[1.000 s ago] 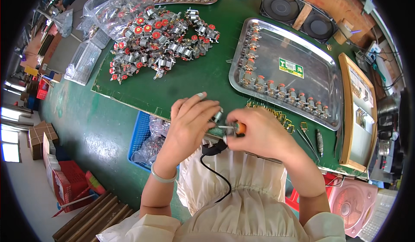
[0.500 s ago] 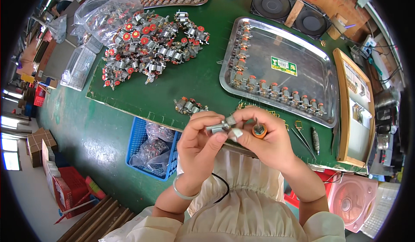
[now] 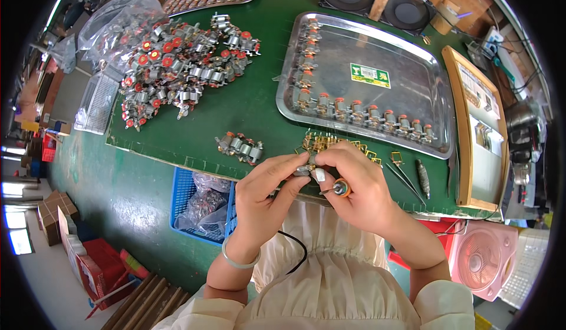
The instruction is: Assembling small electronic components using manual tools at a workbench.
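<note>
left hand (image 3: 262, 197): fingers pinch small metal motor (image 3: 303, 170) | right hand (image 3: 354, 188): grips orange-tipped tool (image 3: 340, 188) (palm) | steel tray (image 3: 407, 82) far right

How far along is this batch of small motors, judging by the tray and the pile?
Done: a row of motors stands along the left and front edges of the metal tray, most of it bare. In hand: the left hand and right hand hold one small part between them. Left: a big pile and a few motors nearby wait on the green mat.
</note>
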Demonstrator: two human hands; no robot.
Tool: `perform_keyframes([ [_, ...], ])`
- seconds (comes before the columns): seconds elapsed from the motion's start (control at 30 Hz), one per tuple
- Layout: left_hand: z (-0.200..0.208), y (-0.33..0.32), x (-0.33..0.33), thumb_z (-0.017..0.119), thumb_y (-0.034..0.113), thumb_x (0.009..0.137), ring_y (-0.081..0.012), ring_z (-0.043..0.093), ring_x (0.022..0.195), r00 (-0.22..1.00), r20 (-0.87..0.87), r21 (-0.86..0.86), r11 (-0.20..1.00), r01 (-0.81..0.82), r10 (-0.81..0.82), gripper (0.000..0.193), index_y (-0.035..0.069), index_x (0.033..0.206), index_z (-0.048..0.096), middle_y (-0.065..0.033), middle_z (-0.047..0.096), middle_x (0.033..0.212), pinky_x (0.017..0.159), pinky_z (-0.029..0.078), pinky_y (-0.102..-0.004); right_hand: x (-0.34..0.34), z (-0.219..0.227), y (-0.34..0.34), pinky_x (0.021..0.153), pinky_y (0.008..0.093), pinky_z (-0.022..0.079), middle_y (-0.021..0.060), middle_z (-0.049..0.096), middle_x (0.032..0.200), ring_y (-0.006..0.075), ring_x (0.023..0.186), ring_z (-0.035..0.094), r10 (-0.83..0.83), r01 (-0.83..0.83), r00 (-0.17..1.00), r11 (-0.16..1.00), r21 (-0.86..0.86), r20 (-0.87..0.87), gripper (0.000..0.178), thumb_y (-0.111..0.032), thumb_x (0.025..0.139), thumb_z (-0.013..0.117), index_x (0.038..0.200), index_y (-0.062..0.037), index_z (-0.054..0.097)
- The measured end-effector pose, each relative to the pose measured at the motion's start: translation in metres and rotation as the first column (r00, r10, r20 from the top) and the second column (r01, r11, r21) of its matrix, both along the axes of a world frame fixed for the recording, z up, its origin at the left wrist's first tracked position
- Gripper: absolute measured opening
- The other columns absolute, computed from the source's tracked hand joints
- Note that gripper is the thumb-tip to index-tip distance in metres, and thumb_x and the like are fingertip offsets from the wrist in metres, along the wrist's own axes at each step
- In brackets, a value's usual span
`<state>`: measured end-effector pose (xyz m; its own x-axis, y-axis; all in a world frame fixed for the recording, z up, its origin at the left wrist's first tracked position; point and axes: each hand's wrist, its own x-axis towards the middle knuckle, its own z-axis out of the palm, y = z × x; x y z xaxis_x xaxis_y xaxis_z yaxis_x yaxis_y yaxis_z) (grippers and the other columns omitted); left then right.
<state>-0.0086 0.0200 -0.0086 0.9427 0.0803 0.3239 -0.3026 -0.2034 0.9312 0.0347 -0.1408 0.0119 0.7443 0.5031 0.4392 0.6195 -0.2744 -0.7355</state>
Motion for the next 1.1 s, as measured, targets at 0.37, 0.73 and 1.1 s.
perform_keyframes([
  [0.37,-0.016,-0.03,0.011,0.063,-0.01,0.068,-0.0253,0.061,0.078,0.88,0.458,0.258,0.929,-0.266,0.125,0.032,-0.002,0.098,0.062,-0.0153,0.063,0.09,0.068,0.05,-0.0286,-0.01,0.005,-0.017,0.054,0.0313,0.046,0.0108,0.052,0.079,0.0238,0.066,0.056,-0.08,0.085,0.977,0.996,0.017,-0.198,0.026,0.007,0.066,0.061,0.088,-0.0005,0.05],
  [0.73,-0.007,-0.02,0.004,0.056,0.0,0.083,-0.0109,0.057,0.082,0.989,-0.033,-0.3,0.942,-0.148,0.145,0.035,-0.001,0.115,0.044,-0.0139,0.059,0.1,0.071,0.047,-0.0211,-0.014,0.016,-0.125,0.053,0.0324,0.045,0.0099,0.055,0.075,0.026,0.061,0.056,-0.408,0.39,0.91,0.78,-0.489,0.075,0.027,0.001,0.064,0.064,0.09,-0.0038,0.057],
  [1.1,-0.004,-0.025,0.004,0.055,0.002,0.084,-0.0109,0.057,0.078,0.989,-0.036,-0.324,0.934,-0.15,0.147,0.027,0.0,0.108,0.045,-0.0155,0.058,0.101,0.069,0.049,-0.0223,-0.003,-0.004,-0.128,0.055,0.0316,0.046,0.0087,0.056,0.076,0.0233,0.062,0.058,-0.395,0.459,0.887,0.698,-0.55,0.239,0.031,0.004,0.061,0.065,0.09,-0.0038,0.057],
])
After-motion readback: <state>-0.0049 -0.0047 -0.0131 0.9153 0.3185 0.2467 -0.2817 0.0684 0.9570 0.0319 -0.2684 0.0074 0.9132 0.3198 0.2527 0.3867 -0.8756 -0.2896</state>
